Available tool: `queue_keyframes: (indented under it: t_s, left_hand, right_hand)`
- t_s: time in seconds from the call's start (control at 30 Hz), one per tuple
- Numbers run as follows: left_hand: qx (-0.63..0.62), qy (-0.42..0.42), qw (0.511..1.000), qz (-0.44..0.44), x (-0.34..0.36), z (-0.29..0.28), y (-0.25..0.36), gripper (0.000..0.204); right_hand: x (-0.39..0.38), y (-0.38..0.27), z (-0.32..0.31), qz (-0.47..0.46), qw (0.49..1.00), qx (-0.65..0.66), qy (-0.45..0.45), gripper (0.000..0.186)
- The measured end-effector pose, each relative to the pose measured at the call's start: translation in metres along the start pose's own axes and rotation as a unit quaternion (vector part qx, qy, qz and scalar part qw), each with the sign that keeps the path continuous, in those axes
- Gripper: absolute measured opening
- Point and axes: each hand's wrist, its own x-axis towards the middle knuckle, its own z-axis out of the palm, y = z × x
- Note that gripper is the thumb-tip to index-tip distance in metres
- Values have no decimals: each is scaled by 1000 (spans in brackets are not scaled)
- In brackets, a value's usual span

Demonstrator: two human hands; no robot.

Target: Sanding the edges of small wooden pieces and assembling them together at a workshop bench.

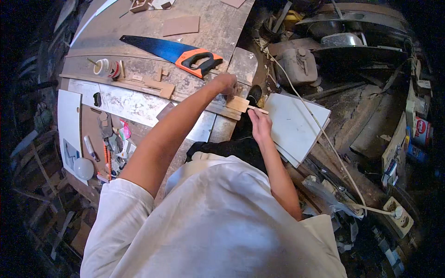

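My left hand (225, 84) is closed at the near right edge of the workbench, fingertips down at a small light wooden block (238, 104); what exactly they grip is partly hidden. My right hand (259, 123) pinches a thin wooden stick (263, 111) that meets the block's right side. Wooden strips (159, 88) lie along the bench beneath and left of the block. A handsaw (156, 50) with a blue blade and orange-black handle rests just beyond my left hand. A white jar (100, 67) with a stick in it stands at the left.
The bench (218, 23) holds board offcuts (181, 26) at the back and small clutter at the left. White panels (294, 125) lie low to my right, crossed by a cord leading to a power strip (397, 215). A grey jerrycan (296, 67) and scattered junk fill the right side.
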Motion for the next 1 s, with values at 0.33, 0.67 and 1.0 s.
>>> queue_keyframes:
  t_s: [0.33,0.67,1.0]
  left_hand:
    - [-46,-20,999,-7,6,6,-12,23]
    - [-91,-30,995,-20,2,3,-13,24]
    - [-96,-33,995,-23,2,1,-13,25]
  right_hand:
    - [0,-6,7,-76,995,20,68,23]
    - [-10,3,10,-63,998,-12,15,27]
    - [-7,4,11,-46,998,-46,-4,22]
